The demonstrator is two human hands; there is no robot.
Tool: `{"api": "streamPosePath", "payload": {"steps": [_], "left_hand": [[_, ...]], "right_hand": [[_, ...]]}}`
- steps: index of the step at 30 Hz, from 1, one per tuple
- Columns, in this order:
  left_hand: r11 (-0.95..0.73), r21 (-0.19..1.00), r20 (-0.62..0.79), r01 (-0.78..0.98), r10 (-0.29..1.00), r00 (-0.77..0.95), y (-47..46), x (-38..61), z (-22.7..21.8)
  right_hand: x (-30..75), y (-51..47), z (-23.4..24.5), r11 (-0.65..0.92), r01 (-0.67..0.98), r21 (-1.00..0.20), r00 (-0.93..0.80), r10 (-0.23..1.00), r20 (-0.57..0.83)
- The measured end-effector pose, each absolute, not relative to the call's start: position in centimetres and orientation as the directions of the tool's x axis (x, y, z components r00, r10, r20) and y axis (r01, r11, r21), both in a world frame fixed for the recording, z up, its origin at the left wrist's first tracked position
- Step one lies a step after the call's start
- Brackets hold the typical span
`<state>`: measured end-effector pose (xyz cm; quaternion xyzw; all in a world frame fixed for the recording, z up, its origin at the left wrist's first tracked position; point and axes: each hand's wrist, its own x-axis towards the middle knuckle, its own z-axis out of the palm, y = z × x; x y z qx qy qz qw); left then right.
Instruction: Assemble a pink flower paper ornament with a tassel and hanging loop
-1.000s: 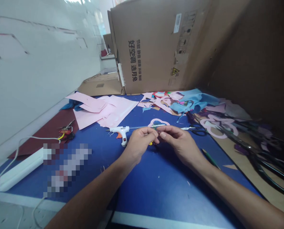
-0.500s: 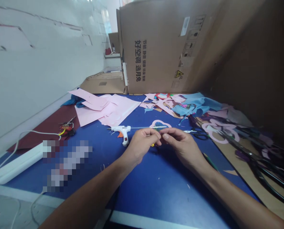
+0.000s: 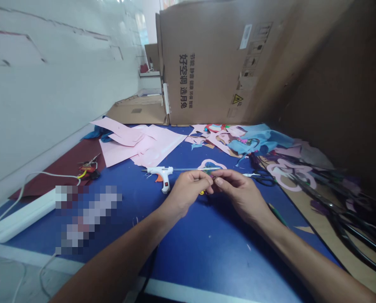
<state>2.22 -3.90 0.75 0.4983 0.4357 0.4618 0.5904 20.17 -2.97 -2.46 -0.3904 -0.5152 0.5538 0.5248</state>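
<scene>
My left hand (image 3: 189,189) and my right hand (image 3: 238,189) meet over the middle of the blue table, fingertips pinched close together. Something small and dark is between them, too hidden to name; a bit of yellow (image 3: 202,192) shows just under the left fingers. Right behind the hands lies a pink flower-shaped paper cutout (image 3: 221,164) with blue-green inside, partly covered by the fingers. A white glue gun (image 3: 164,174) with an orange trigger rests left of my left hand, a clear glue stick (image 3: 188,169) running from its back. Black-handled scissors (image 3: 263,179) lie beyond my right hand.
Pink sheets (image 3: 134,141) lie at the back left, pink and blue scraps (image 3: 251,143) at the back right. A large cardboard box (image 3: 213,63) stands behind. Pliers (image 3: 89,168) and a white corded bar (image 3: 26,216) are left; large black-handled shears (image 3: 342,227) and another pink cutout (image 3: 293,174) are right.
Almost nothing differs. The fingertips have shifted very slightly, and a little more of the small dark thing shows between them.
</scene>
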Motion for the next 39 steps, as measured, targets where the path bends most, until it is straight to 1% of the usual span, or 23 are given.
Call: {"api": "streamPosePath", "payload": {"steps": [7,24,30,35,39], "left_hand": [[0.078,0.990,-0.054,-0.118,0.979,0.198,-3.92,2.19,0.83],[0.075,0.990,-0.052,-0.116,0.980,0.191,-3.96,2.28,0.77],[0.117,0.986,-0.092,-0.118,0.976,0.196,-4.09,2.35,0.86],[0.172,0.974,-0.144,-0.148,0.973,0.181,-4.11,2.32,0.99],[0.171,0.974,-0.142,-0.148,0.971,0.191,-4.15,2.30,1.03]], "right_hand": [[20.05,-3.12,-2.13,0.075,-0.177,-0.981,-0.152,0.983,0.103],[19.94,-3.06,-2.77,0.037,-0.258,-0.965,-0.169,0.982,0.083],[19.86,-3.08,-2.22,0.010,-0.306,-0.952,-0.144,0.988,0.057],[19.87,-3.05,-2.09,0.005,-0.307,-0.952,-0.128,0.991,0.047],[19.90,-3.04,-2.10,0.013,-0.302,-0.953,-0.129,0.990,0.054]]}}
